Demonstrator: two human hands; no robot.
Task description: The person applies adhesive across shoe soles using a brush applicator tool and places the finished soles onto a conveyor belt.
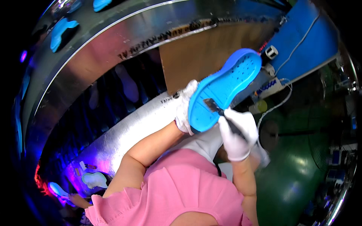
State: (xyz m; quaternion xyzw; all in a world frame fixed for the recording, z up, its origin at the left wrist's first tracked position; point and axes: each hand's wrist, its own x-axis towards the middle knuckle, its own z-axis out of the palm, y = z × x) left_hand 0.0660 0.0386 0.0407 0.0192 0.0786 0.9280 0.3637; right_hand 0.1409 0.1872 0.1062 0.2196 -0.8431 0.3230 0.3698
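Note:
A bright blue shoe sole (220, 90) with a raised rim is held up in front of me, its hollow side facing me. Small holes dot its far end. My left hand (184, 107), in a white glove, grips the near left edge of the sole; some of its fingers are hidden behind it. In my right hand (238, 135), also gloved in white, is a small brush (212, 106) with a dark handle. The brush's flat bristle end lies over the near half of the sole, seemingly touching its inner surface.
A metal bench edge (137, 124) runs under my left arm, with a brown cardboard sheet (203, 49) behind it. On the conveyor (94, 35) at upper left lie blue soles (62, 32). A cable (301, 41) crosses the blue panel (320, 35). Another person's hand (77, 200) shows at lower left.

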